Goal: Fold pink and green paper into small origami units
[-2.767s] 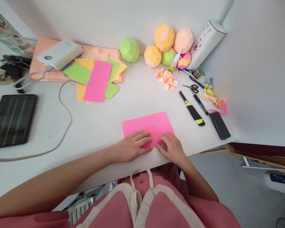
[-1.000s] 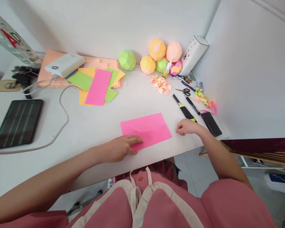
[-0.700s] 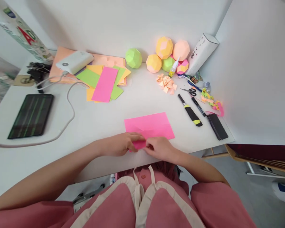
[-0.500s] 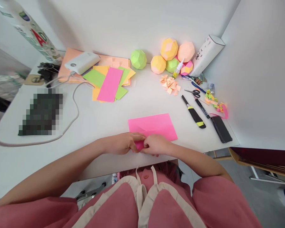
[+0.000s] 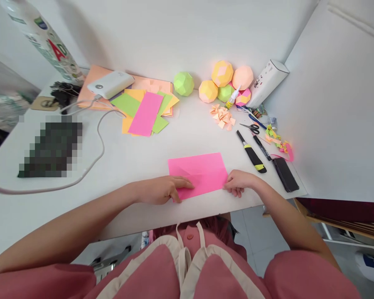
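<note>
A view down onto a white worktop [image 5: 137, 158] from the person's own head. At far left lies a dark, pixelated flat device [image 5: 50, 145], with a grey cable [image 5: 101, 137] looping past it to a white power bank [image 5: 110, 84] at the back. Beside that is a loose stack of coloured papers [image 5: 145, 110] in orange, green and pink.

Near the front edge, the left hand [image 5: 162, 192] lies palm down, its fingers stretched out flat on the near left corner of a pink sheet [image 5: 205, 170]. It presses the paper rather than gripping it. The sheet is a bright pink rectangle lying flat with its long side across the view. Faint creases mark a slanted, triangular shape in its left half.

The right hand [image 5: 238, 182] meets the near right corner, its fingers curled. Whether they pinch the corner or only touch it cannot be told.

The step in hand looks like steadying and flattening the sheet between folds. Any further fold would call for the left hand keeping the paper from sliding while edges are matched exactly.

Further right lie a black and yellow utility knife [image 5: 252, 152] and a flat black object [image 5: 285, 174]. At the back sit a green paper ball [image 5: 183, 83] and a cluster of paper balls [image 5: 226, 81].
</note>
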`<state>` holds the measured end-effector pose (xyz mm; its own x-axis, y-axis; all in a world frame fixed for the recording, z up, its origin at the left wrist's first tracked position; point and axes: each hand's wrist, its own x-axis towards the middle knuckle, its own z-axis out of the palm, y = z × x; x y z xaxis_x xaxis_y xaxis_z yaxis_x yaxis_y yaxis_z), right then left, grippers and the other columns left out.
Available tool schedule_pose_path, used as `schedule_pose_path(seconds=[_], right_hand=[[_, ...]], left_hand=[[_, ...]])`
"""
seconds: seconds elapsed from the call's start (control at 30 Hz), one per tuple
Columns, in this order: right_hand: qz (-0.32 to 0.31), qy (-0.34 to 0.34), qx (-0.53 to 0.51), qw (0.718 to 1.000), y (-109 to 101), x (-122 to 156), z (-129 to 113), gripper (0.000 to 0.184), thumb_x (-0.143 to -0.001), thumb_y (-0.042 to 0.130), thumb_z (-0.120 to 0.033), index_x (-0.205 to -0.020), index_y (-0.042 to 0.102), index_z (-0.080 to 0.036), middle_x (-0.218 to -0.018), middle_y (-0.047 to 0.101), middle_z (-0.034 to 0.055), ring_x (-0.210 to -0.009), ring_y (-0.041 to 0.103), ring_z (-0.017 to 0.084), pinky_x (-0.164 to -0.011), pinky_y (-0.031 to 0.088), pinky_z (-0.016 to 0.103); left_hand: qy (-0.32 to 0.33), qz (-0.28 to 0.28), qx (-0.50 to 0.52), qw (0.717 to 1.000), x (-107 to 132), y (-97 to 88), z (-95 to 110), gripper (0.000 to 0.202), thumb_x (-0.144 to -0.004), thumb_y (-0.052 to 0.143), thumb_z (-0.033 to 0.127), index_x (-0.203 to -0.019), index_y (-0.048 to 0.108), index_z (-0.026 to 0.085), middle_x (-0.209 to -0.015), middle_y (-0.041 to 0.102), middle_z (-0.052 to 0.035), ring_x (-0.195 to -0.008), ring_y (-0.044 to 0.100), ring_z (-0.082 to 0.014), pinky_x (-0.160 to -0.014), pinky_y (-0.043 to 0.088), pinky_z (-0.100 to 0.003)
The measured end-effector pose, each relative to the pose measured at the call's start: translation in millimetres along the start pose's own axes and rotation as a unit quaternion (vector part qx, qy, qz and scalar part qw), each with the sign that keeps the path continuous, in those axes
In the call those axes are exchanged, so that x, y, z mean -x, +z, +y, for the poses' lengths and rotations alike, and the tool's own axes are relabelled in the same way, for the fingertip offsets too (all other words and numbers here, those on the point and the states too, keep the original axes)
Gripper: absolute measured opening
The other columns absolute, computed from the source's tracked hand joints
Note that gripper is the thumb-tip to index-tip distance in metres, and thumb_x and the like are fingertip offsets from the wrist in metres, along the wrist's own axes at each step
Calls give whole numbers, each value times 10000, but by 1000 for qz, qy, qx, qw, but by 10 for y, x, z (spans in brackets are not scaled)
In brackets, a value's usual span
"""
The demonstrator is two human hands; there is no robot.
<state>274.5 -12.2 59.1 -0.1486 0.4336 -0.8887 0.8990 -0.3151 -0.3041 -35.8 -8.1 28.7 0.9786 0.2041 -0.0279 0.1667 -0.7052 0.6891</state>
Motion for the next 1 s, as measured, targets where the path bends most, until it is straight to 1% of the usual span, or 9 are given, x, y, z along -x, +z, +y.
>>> schedule_pose_path(seconds=[0.17, 0.27, 0.3, 0.4, 0.57, 0.73, 0.83, 0.9, 1.0], right_hand=[[225, -4, 37, 974, -253, 98, 298, 168, -755, 574, -287, -713, 648, -141, -759, 697, 86, -712, 660, 187, -624, 498, 278], [333, -103, 33, 937, -221, -58, 210, 308, -830, 530, -328, -1096, 597, -189, -1192, 602, 85, -1075, 576, 186, -849, 484, 293], [360, -184, 35, 914, -200, -134, 152, 393, -808, 578, -337, -1172, 562, -191, -1264, 545, 98, -1134, 538, 203, -881, 478, 314], [354, -285, 103, 884, -174, -343, -35, 623, -711, 708, -350, -1273, 497, -184, -1353, 437, 129, -1261, 402, 279, -1003, 400, 420], [320, -239, 189, 897, -299, -439, -245, 645, -637, 774, -373, -1198, 528, -172, -1160, 541, 107, -1091, 460, 285, -899, 421, 402], [290, -226, 207, 907, -423, -406, -360, 303, -610, 780, -295, -835, 614, -178, -867, 619, 43, -878, 536, 230, -713, 420, 289], [304, -234, 188, 904, -454, -267, -390, 121, -731, 683, -259, -728, 597, -173, -739, 617, 8, -717, 576, 170, -630, 426, 262], [384, -286, 141, 867, -429, -78, -377, 120, -797, 633, -269, -727, 599, -178, -729, 628, 6, -711, 603, 166, -649, 459, 279], [491, -463, 90, 732, -278, 260, -285, 79, -821, 629, -205, -745, 611, -199, -796, 669, 30, -912, 651, 212, -788, 515, 356]], left_hand=[[2, 9, 12, 1000, -5, 19, -25, 540, -648, 437, -115, -892, 762, 240, -1396, 504, -21, -1293, 441, -239, -1031, 420, -350], [19, 45, 2, 999, -30, 53, -62, 457, -659, 460, -97, -794, 758, 222, -1318, 570, -34, -1218, 499, -240, -977, 461, -363], [29, 60, 1, 998, -42, 70, -76, 420, -670, 470, -87, -753, 750, 215, -1283, 593, -41, -1189, 516, -238, -959, 471, -367], [66, 115, 5, 991, -83, 133, -127, 333, -724, 483, -44, -666, 707, 195, -1188, 642, -62, -1125, 546, -231, -929, 487, -379], [120, 261, 19, 958, -100, 217, -259, 311, -844, 401, 35, -809, 670, 187, -952, 690, -94, -981, 609, -199, -860, 526, -383], [-50, 502, -30, 863, -3, 148, -454, 293, -921, 371, 126, -1069, 617, 188, -1070, 612, -115, -1016, 585, -194, -874, 514, -399], [-135, 558, 4, 819, 52, 79, -570, 318, -945, 419, 273, -1240, 512, 200, -1178, 532, -124, -1101, 548, -218, -957, 468, -453], [-105, 553, 68, 824, 72, 49, -616, 465, -941, 435, 391, -1370, 364, 226, -1293, 452, -140, -1192, 503, -241, -1000, 439, -479], [-1, 505, 118, 855, 83, 30, -598, 761, -857, 554, 514, -1456, 169, 245, -1415, 337, -178, -1306, 405, -297, -1044, 393, -519]])
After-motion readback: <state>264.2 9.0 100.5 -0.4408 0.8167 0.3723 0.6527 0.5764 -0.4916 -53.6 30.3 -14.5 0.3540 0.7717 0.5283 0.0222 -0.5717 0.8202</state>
